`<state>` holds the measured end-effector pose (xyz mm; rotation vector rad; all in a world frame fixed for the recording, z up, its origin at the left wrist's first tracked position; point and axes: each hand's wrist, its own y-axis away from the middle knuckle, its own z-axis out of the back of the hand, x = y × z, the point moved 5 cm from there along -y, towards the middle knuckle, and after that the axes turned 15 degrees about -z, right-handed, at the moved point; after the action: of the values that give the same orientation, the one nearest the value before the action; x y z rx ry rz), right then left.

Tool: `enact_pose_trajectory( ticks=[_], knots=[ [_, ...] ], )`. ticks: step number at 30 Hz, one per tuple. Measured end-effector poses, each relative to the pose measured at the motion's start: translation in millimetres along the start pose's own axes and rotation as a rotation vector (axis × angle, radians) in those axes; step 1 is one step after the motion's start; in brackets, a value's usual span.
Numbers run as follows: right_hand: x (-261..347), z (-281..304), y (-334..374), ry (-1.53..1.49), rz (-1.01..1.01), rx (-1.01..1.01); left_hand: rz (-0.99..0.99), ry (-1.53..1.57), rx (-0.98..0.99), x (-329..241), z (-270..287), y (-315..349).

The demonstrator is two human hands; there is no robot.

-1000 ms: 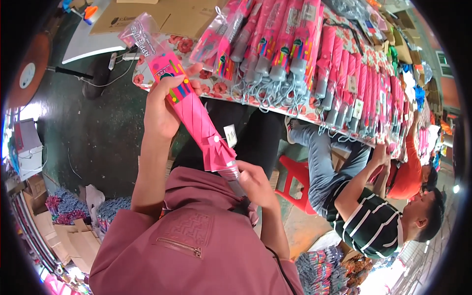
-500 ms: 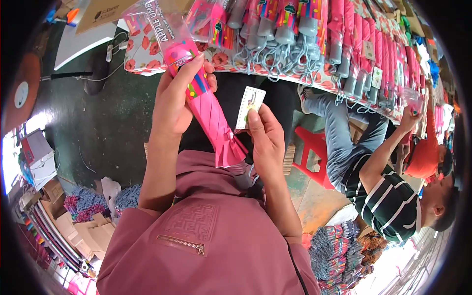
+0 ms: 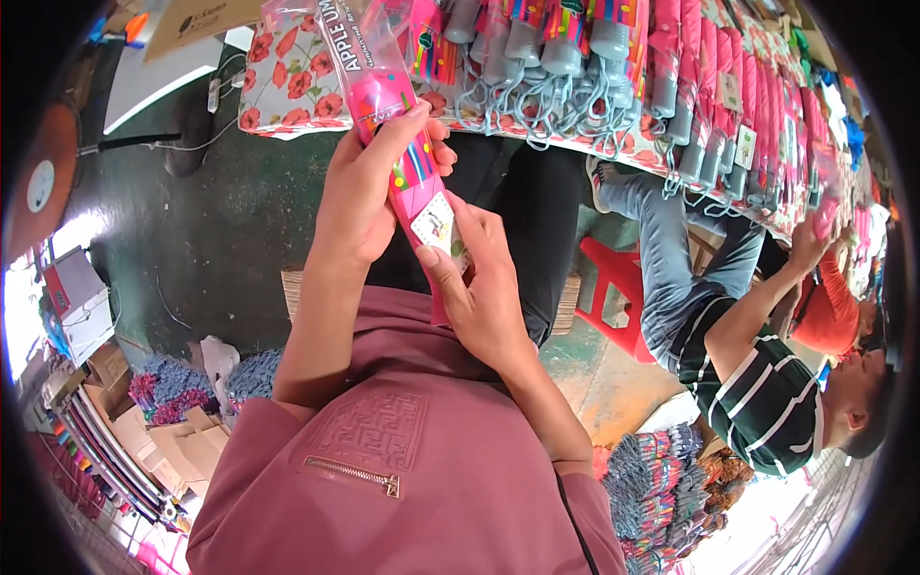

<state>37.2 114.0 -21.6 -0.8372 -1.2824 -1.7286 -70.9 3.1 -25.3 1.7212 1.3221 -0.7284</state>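
A folded pink umbrella (image 3: 414,172) with a multicoloured dotted band slants across my lap, its upper end inside a clear plastic sleeve (image 3: 356,48). My left hand (image 3: 369,187) is closed round its upper middle, thumb lying along the band. Lower down, my right hand (image 3: 479,287) presses a small white hang tag (image 3: 436,222) with a dotted border flat against the umbrella, its fingers curled round both. The umbrella's lower end and handle are hidden behind my right hand and wrist.
Ahead, a table with a floral cloth (image 3: 287,81) bears rows of pink umbrellas (image 3: 714,105) with grey handles and looped cords. To the right sit a red stool (image 3: 613,292) and a person in a striped shirt (image 3: 757,393). Bundled umbrellas (image 3: 652,489) lie behind at right.
My right hand has moved left and brought the tag from beside the umbrella onto its side. The left hand and umbrella have shifted slightly right.
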Motion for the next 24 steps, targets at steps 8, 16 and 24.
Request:
enact_pose_trajectory(
  ticks=[8, 16, 24],
  knots=[
    [4, 6, 6, -0.184, -0.343, 0.173, -0.034, -0.030, 0.188, 14, -8, 27],
    [-3, 7, 6, -0.198, -0.227, 0.349, -0.068, 0.063, 0.098, 9, 4, 25],
    [4, 9, 18, -0.391, -0.128, -0.011, -0.076, 0.064, 0.073, -3, 7, 13]
  ],
)
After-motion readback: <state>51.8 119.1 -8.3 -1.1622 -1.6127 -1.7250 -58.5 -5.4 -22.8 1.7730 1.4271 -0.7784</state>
